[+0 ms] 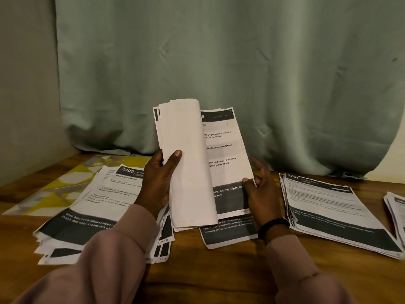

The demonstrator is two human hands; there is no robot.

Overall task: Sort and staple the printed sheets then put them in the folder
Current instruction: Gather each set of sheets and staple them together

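Note:
I hold a bundle of printed sheets (197,163) upright above the middle of the table. My left hand (158,181) grips its left side, thumb on the curled-back front pages. My right hand (260,189) pinches the lower right edge of the printed page behind them. A loose pile of sheets headed "3800" (92,207) lies at the left. Under the held bundle lies a single sheet (228,233). A neater stack (333,211) lies at the right. A yellow and grey patterned folder (65,181) lies flat at the far left, partly under the left pile.
The wooden table (219,270) runs along a green curtain (219,62) at the back. Another stack of sheets (396,211) is cut off by the right edge. No stapler is in view.

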